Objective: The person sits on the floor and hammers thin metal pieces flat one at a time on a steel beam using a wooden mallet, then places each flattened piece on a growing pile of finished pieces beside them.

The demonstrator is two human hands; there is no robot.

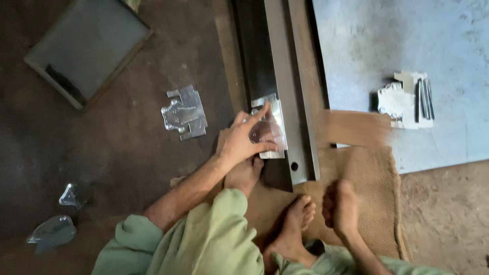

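Steel beam (277, 76), long and dark, runs down the floor onto a burlap mat (377, 203). On the beam lies a shiny sheet-metal piece (272, 127), pressed flat by the left hand (239, 142); the right hand (340, 206) hangs blurred, grip unclear. A stack of cut metal blanks (186, 113) sits nearby.

The right hand (340, 206) is closed into a loose fist, and whether it holds anything cannot be told. A brown streak (351, 128) beside the long steel bar (290, 86) is smeared by motion — its kind is unreadable — while the bar itself runs off the top edge. The left hand (239, 145) covers part of the shiny metal sheet (272, 125), and the grey box (86, 48) is cut off at the top.
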